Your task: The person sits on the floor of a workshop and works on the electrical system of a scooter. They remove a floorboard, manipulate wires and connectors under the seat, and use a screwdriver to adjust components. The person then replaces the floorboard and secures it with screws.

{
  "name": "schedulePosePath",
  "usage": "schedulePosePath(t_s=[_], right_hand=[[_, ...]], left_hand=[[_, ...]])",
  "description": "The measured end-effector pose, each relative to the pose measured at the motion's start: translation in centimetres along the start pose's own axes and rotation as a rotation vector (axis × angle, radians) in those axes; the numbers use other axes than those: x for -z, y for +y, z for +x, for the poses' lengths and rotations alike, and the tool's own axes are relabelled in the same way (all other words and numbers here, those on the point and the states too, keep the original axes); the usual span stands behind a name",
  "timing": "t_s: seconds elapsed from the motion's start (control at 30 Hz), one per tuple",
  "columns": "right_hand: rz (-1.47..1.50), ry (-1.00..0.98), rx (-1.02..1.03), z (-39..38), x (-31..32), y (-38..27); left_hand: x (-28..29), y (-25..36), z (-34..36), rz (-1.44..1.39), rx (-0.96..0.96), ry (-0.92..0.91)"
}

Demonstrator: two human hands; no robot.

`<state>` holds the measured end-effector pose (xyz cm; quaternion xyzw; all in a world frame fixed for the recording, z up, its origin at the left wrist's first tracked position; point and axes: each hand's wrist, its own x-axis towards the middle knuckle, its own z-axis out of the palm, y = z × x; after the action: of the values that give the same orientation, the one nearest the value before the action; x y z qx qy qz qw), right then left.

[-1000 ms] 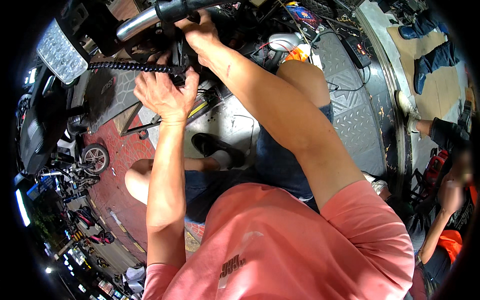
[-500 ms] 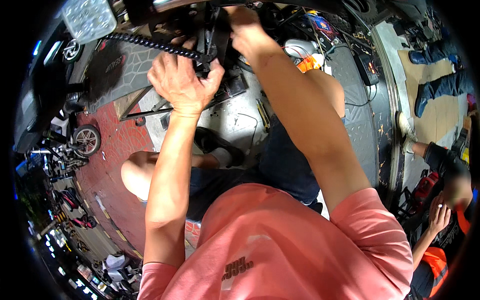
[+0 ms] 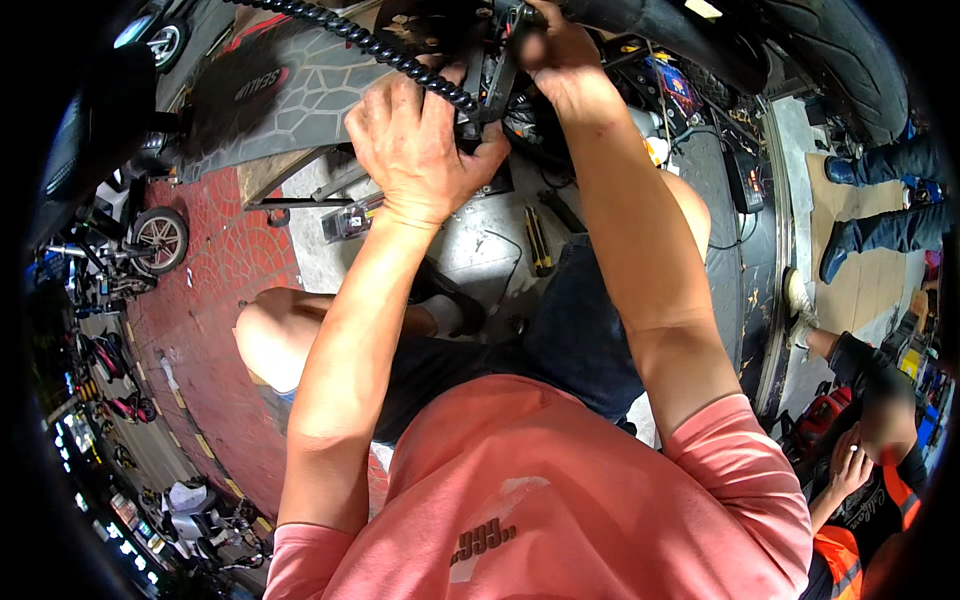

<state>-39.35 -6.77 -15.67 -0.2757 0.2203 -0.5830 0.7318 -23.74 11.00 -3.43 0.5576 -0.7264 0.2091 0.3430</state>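
Note:
My left hand is bent round a black part of the machine in front of me, its thumb on the near right side. Most of its fingertips are hidden behind that part. A black spiral-wrapped cable runs from the upper left down to the same spot. Higher and to the right, my right hand is closed at the machine's upper edge, by a dark rounded piece. What its fingers grip is hidden. On the pale floor below the hands lies a yellow and black slim tool.
A grey patterned mat lies at the left above a wooden edge. A black box with a cord is on the right. A large tyre fills the upper right. A seated person is at the lower right; a parked motorbike stands left.
Both hands and the machine now appear further right in the picture, as the view has shifted. My left hand stays on the black part. More of the yellow and black tool shows.

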Motion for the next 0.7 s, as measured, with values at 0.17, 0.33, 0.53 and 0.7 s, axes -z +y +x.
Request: schedulePosePath(t_s=[0.17,0.33,0.53,0.7], right_hand=[[-0.122,0.028,0.031,-0.2,-0.8,-0.5],[-0.346,0.078,0.100,-0.3,-2.8,-0.6],[-0.826,0.215,0.325,-1.3,-5.3,-0.4],[-1.234,0.347,0.609,-1.3,-5.7,0.3]], left_hand=[[0.1,-0.1,-0.1,-0.046,0.012,-0.023],[0.2,-0.1,0.0,-0.056,0.003,-0.031],[0.2,-0.1,0.1,-0.053,-0.020,-0.031],[0.5,0.3,0.3,-0.005,-0.041,-0.074]])
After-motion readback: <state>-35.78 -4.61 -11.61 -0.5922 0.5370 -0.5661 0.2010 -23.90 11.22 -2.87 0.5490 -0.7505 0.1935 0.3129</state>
